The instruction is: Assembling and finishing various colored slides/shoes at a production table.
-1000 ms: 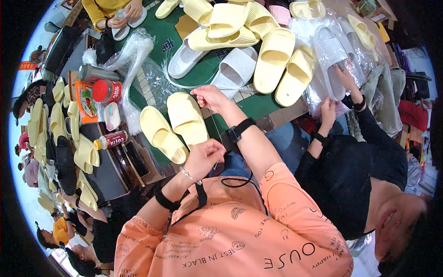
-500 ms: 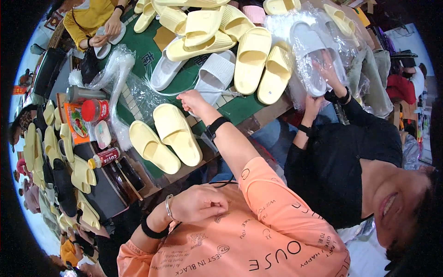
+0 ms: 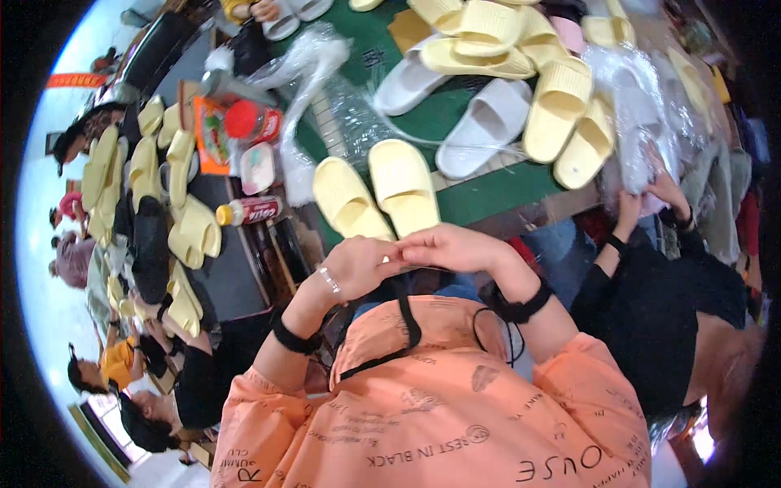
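My left hand (image 3: 355, 267) and my right hand (image 3: 457, 246) meet at the near table edge, fingertips pinched together and touching. Whatever they pinch, if anything, is too small to make out. Just beyond them a pair of pale yellow slides lies on the green tabletop, a left slide (image 3: 351, 197) and a right slide (image 3: 403, 183); my fingers overlap their near ends in the picture. Farther off lie two light grey slides, one slide (image 3: 485, 128) nearer and another slide (image 3: 409, 81) behind it. A thin clear strand (image 3: 415, 137) runs past them.
Yellow slides (image 3: 480, 37) are heaped at the back. Clear plastic film (image 3: 350, 114) lies left of the grey pair. At left stand a red-lidded jar (image 3: 244, 120) and a bottle (image 3: 248, 211). A co-worker's hands (image 3: 643, 199) hold a bagged grey slide (image 3: 634, 114) at right.
My right hand has drawn back from beside the grey slides to meet my left hand. The near grey slide shows more fully. The whole view has shifted, with table things farther right.
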`<state>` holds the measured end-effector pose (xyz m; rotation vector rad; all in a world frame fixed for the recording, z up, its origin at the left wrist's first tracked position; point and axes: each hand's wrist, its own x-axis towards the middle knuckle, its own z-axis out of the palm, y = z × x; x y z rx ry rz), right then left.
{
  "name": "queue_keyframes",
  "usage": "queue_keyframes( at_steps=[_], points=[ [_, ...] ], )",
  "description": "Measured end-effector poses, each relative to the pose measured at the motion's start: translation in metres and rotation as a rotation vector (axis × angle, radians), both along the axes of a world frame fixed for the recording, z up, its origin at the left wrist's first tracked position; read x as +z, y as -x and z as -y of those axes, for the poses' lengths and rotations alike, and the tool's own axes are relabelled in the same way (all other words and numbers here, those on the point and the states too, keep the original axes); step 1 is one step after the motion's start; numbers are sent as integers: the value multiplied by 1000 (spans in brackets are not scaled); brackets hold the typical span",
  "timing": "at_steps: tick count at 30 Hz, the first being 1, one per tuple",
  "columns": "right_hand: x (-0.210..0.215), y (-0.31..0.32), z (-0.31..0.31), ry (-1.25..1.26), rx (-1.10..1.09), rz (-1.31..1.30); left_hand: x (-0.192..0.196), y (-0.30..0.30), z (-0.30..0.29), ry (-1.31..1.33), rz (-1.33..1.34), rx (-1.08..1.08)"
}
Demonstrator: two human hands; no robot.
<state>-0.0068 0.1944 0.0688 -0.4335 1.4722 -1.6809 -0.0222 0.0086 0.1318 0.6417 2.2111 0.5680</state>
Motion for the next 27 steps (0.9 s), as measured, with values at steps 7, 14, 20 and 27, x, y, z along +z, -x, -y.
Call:
queue_keyframes(
  at_steps=[7,14,20,27],
  points=[
    [-19,-21,58,-102,-202,392,-25,4,39,73,-84,2],
    [-53,-19,103,-344,-613,384,-108,55,90,-175,-657,620],
    [-104,8,151,-301,-846,513,-162,92,101,151,-309,742],
    [-127,34,174,151,-787,740,-207,100,119,1,-81,528]
  ],
)
